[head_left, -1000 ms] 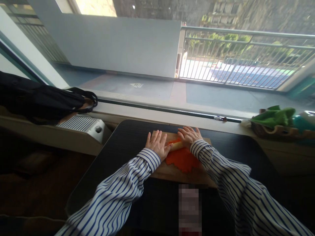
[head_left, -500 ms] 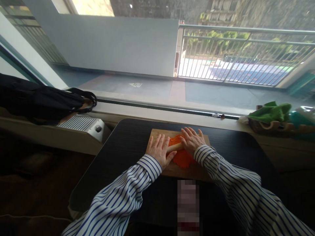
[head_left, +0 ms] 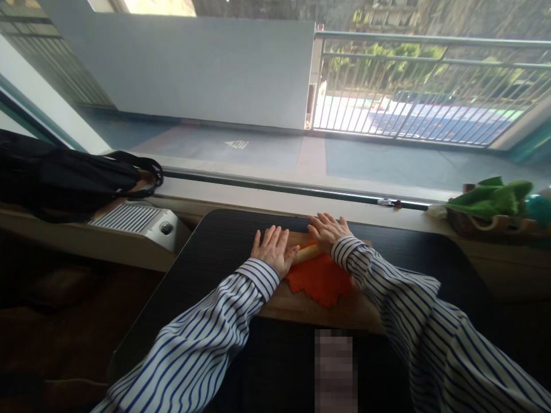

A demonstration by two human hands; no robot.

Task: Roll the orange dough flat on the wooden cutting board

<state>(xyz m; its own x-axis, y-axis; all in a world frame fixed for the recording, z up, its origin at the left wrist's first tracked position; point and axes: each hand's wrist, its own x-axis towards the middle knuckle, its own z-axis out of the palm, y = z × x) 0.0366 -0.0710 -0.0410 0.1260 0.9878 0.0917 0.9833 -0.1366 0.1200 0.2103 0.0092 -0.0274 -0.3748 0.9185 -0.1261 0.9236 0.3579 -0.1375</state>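
A pale wooden rolling pin (head_left: 306, 253) lies slantwise across a flattened orange sheet of dough or clay (head_left: 321, 281) with a ragged near edge. My left hand (head_left: 272, 252) rests flat on the pin's left end, fingers stretched out and the thumb pointing right. On the pin's right end lies my right hand (head_left: 329, 232), also with its fingers extended forward. Both palms cover the pin's ends, so only its middle shows. Beneath the sheet is a brown wooden board (head_left: 284, 312), partly hidden by my right sleeve.
The board sits on a dark table (head_left: 206, 261) with rounded corners, beside a window sill (head_left: 241, 198). A black bag (head_left: 77, 178) lies on the left, near a white slatted unit (head_left: 142, 223). A green cloth-like item (head_left: 491, 198) rests in a brown holder at the right.
Both hands have pushed the rolling pin away from me, toward the board's far side. More of the orange sheet now shows on the near side of the pin. The view has shifted slightly.
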